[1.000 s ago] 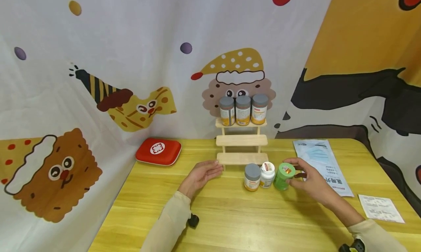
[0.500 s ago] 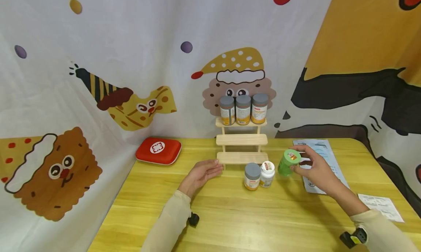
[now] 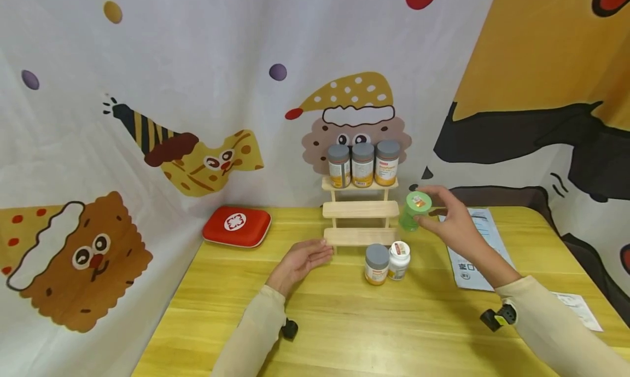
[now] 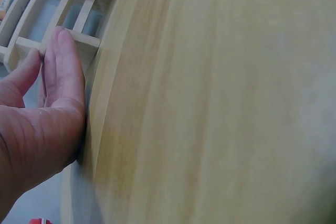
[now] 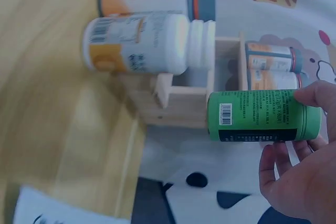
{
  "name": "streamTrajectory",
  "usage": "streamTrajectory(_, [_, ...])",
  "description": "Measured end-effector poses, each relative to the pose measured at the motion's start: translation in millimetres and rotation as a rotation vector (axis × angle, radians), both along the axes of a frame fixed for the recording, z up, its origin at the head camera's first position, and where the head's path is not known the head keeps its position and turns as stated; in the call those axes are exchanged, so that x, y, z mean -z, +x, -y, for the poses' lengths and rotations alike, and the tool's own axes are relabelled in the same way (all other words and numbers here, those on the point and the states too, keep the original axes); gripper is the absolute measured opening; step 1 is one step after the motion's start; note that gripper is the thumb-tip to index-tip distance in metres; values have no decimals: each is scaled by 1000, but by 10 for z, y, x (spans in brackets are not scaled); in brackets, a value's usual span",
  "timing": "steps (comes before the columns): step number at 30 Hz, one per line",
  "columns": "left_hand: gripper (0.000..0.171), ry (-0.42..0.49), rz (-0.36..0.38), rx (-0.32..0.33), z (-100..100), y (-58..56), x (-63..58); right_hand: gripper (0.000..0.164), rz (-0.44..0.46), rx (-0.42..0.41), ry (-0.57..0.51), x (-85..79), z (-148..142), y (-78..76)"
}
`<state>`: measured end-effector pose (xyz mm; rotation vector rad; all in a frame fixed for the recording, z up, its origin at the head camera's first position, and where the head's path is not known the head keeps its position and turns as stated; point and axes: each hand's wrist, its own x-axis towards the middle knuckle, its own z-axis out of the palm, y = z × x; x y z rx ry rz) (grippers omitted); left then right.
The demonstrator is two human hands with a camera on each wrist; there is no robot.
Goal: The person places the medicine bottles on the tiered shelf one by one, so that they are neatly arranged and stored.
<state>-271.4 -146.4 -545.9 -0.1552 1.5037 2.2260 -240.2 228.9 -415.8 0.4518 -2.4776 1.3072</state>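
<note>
My right hand (image 3: pixel 450 219) grips a green bottle (image 3: pixel 409 217) near its lid and holds it up, to the right of a small three-step wooden rack (image 3: pixel 361 209). In the right wrist view the bottle (image 5: pixel 257 115) shows its printed label and barcode, thumb on one side and fingers on the other. Straight fingers of my left hand (image 3: pixel 301 262) touch the left end of the lowest step; the left wrist view has this hand (image 4: pixel 55 98) beside the rack's end. Three grey-lidded jars (image 3: pixel 362 166) stand in a row on the top step.
In front of the rack stand a grey-lidded jar (image 3: pixel 377 265) and a white bottle (image 3: pixel 399 261), side by side. A red zip case (image 3: pixel 237 227) lies at the back left. At the right are a mask packet (image 3: pixel 474 273) and a white blister sheet (image 3: pixel 579 311), partly behind my right arm.
My right hand has lifted the green bottle off the table and carried it back and up, first rightward, then left toward the rack. The left hand has stayed at the rack's end.
</note>
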Motion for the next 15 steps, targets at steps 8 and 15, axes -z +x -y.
streamTrajectory(8, [37,4,7,13,-24,-16,-19,57,30,-42,-119,-30,285,-128])
streamTrajectory(15, [45,4,1,4,-1,5,-2,58,67,-106,-228,-54,596,-267])
